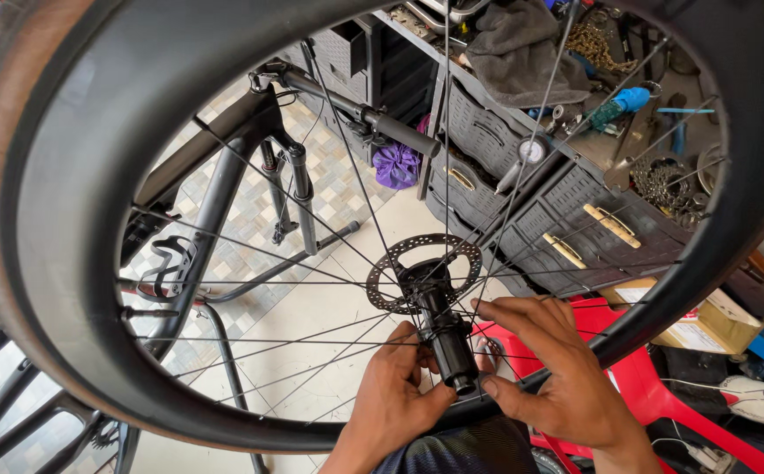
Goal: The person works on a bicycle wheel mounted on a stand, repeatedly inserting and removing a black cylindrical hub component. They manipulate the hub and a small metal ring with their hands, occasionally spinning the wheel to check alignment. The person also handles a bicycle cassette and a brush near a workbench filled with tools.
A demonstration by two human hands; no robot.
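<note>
A black bicycle wheel [57,263] with a deep rim and tyre fills the view, tilted toward me. Thin spokes run to its black hub [442,320], which carries a perforated brake disc [400,259]. My left hand [395,399] cups the hub's near end from below, thumb against the axle tip [462,383]. My right hand [551,369] grips the same hub end from the right, fingers reaching through the spokes over the hub body. Both hands hold the hub.
A black bicycle frame [215,189] with a bottle cage stands behind the wheel on a tiled floor. Dark drawer units [531,202] hold tools, chains and a grey rag on top. A red plastic stool [654,386] and a cardboard box [707,325] sit at the right.
</note>
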